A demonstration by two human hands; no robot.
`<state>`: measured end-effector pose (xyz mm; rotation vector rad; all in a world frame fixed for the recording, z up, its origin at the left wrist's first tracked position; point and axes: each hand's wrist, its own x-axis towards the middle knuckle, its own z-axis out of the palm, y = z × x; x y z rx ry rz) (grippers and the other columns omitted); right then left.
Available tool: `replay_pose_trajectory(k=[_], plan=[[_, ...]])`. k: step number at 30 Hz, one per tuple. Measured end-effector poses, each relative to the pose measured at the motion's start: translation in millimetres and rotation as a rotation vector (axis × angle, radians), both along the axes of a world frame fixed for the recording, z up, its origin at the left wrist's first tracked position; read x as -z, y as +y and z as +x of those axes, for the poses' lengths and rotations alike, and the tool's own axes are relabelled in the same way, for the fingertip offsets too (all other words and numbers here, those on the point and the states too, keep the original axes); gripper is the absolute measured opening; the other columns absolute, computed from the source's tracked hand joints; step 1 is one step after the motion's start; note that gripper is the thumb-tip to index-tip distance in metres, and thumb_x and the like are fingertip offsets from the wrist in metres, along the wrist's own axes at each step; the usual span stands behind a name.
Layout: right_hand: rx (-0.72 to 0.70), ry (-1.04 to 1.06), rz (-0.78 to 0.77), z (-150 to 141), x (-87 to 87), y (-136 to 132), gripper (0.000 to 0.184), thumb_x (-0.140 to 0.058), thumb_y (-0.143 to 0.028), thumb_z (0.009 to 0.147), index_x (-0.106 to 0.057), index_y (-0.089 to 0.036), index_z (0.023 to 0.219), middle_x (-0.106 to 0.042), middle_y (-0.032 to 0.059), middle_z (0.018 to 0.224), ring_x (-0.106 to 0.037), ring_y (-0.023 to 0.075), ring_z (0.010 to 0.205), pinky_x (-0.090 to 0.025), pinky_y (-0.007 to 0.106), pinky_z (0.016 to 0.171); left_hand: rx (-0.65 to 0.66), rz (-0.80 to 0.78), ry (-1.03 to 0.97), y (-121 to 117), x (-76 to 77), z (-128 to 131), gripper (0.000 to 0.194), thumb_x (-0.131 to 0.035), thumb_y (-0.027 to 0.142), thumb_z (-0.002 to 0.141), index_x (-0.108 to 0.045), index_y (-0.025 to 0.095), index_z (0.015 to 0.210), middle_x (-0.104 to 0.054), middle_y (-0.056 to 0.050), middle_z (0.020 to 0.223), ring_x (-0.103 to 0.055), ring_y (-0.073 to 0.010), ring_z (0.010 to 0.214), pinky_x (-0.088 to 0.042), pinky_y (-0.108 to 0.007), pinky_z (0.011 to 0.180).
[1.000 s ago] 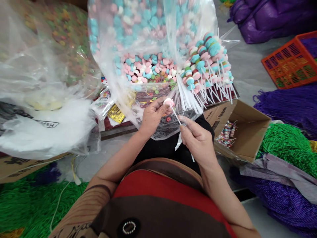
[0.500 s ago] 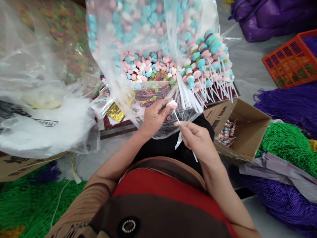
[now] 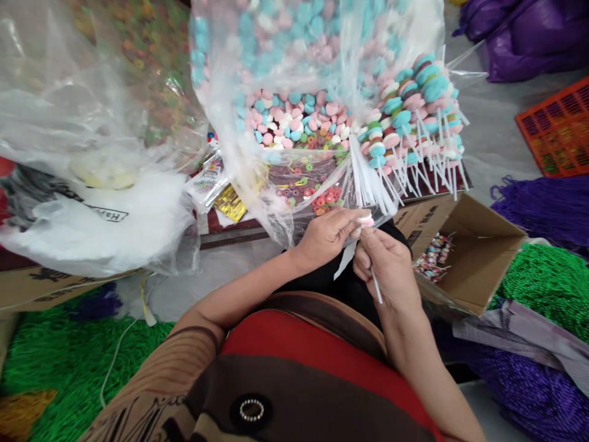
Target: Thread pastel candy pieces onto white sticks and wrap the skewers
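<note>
The dark-red worktop [image 3: 212, 222] carries shiny gold foil [image 3: 231, 202] left, pastel disc candies on white sticks [image 3: 435, 89] right.

Both hands [image 3: 323, 238] [image 3: 390, 264] hold a pink-and-white candy [image 3: 367, 221] and its white stick [image 3: 377, 287].

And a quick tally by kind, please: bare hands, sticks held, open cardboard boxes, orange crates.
Left hand and right hand: 2
White stick in the right hand: 1
Open cardboard box: 1
Orange crate: 1
Total: 5
</note>
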<state>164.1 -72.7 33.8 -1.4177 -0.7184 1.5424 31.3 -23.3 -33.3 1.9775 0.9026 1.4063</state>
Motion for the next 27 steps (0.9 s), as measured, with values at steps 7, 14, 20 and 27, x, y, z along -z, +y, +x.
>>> replay_pose_trajectory(k=[7,14,20,27], plan=[[-0.123,-0.132,0.06,3.6,10.5,-3.7,0.038,-0.078,-0.056,0.086,-0.068,-0.019,0.088,-0.045,-0.0098,0.049,-0.035,0.0057,0.039,-0.023,0.02,0.038,-0.12,-0.015,0.097,7.2,2.5,-7.7,0.032,-0.049,0.037,0.109,-0.073,0.018,0.119,-0.081,-0.008,0.107,-0.077,-0.015,0.101,-0.06,-0.029,0.093],[0.038,-0.07,0.146,-0.4,23.6,-0.4,0.048,-0.08,-0.064,0.082,-0.061,-0.021,0.076,-0.039,-0.0108,0.048,-0.028,0.0053,0.039,-0.022,0.021,0.038,0.05,-0.039,0.126,1.9,-15.2,-14.1,0.034,-0.042,0.03,0.111,-0.071,0.017,0.124,-0.078,-0.01,0.117,-0.074,-0.0143,0.109,-0.058,-0.028,0.096],[0.048,-0.073,0.161,9.6,26.1,-1.1,0.041,-0.077,-0.06,0.087,-0.069,-0.02,0.089,-0.037,-0.0116,0.048,-0.028,0.0058,0.039,-0.022,0.02,0.038,-0.315,-0.205,0.633,54.7,-34.5,-84.7,0.028,-0.052,0.024,0.103,-0.078,0.018,0.111,-0.076,-0.01,0.106,-0.068,-0.0249,0.106,-0.054,-0.04,0.096],[0.074,-0.069,0.133,6.7,25.1,-2.8,0.038,-0.077,-0.057,0.088,-0.069,-0.02,0.087,-0.039,-0.0107,0.048,-0.029,0.006,0.04,-0.022,0.021,0.04,-0.263,-0.219,0.879,76.7,-7.5,-104.4,0.016,-0.062,0.021,0.094,-0.078,0.018,0.091,-0.072,-0.013,0.097,-0.066,-0.0298,0.099,-0.049,-0.044,0.094]])
